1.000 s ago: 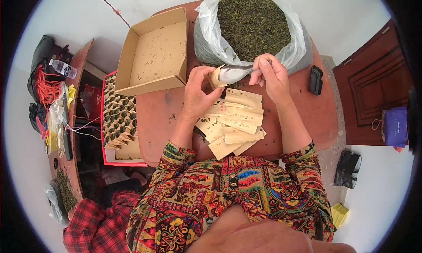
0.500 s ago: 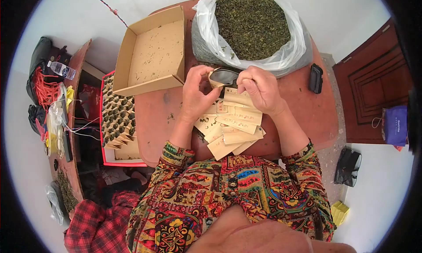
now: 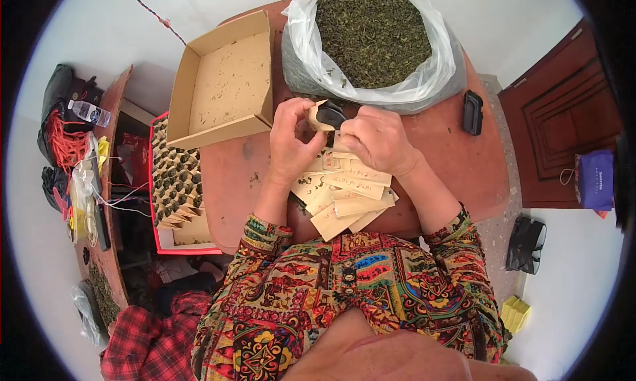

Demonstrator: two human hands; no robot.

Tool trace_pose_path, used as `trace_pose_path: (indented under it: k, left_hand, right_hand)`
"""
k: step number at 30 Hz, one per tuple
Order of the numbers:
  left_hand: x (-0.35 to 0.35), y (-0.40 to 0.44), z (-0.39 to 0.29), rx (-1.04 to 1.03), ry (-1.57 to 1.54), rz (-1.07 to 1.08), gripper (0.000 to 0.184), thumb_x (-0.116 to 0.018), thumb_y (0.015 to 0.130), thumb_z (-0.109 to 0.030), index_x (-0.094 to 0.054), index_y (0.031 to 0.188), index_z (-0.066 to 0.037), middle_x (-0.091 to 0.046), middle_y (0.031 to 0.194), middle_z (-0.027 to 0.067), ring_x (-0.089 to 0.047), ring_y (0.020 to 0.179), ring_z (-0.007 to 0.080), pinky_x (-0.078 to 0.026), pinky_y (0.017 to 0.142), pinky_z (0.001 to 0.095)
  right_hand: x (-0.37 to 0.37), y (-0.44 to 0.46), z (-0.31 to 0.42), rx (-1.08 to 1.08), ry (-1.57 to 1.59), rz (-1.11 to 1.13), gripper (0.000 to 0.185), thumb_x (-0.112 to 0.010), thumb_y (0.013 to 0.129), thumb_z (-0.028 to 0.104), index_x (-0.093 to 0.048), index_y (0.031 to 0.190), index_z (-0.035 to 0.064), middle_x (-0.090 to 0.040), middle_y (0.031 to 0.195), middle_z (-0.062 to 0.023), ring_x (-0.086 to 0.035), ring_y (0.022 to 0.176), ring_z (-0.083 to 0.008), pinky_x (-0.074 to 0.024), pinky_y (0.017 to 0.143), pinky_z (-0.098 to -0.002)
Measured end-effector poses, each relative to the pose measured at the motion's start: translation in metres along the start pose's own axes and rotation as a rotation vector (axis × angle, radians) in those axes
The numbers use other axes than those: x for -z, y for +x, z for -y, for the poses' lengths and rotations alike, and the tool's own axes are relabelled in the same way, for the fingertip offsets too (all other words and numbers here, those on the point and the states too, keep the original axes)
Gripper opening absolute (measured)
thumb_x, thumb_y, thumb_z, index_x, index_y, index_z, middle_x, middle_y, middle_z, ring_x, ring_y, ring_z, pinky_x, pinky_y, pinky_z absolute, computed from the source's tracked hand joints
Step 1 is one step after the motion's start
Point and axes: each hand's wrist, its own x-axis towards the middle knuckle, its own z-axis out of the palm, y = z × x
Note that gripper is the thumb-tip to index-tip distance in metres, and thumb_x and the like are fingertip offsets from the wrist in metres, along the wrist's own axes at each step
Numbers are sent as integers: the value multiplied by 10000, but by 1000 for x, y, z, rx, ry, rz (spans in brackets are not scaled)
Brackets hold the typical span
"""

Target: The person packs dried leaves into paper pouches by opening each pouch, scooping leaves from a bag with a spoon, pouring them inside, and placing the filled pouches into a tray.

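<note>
Head: packet (image 3: 314,118) in left grip (image 3: 290,140)

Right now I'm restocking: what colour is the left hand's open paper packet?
Light tan packet, head view.

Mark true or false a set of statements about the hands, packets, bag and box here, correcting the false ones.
1. The left hand holds a paper packet. True.
2. The right hand holds scissors. False: it holds a spoon at the packet's mouth.
3. An open plastic bag of dried leaves stands on the table. True.
4. The shallow cardboard box is packed full. False: only scattered leaf bits lie in it.
5. The flat envelopes stand upright. False: they lie overlapping.
</note>
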Motion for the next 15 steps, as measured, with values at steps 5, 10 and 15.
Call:
trace_pose_path:
  k: [5,10,15]
  left_hand:
    - [0,0,7,-52,85,28,491,-676,699,96,-569,1160,-40,-539,1200,99,-584,1116,215,-526,957,340]
    - [0,-1,7,-54,115,78,467,-672,710,100,-568,1145,-35,-552,1185,105,-594,1104,218,-528,952,335]
    - [1,0,7,81,-21,86,480,-693,723,101,-546,1162,-29,-516,1224,80,-606,1086,182,-537,918,311]
  right_hand:
    - [10,1,0,-102,-49,35,204,-716,857,243,-602,807,82,-541,653,-50,-553,587,-243,-461,534,-369]
    - [10,0,-1,-155,8,6,200,-705,870,220,-600,810,61,-572,675,-78,-569,583,-271,-462,542,-381]
    - [12,0,-2,-202,165,-131,145,-674,892,144,-599,829,37,-584,687,-95,-577,586,-280,-450,530,-373]
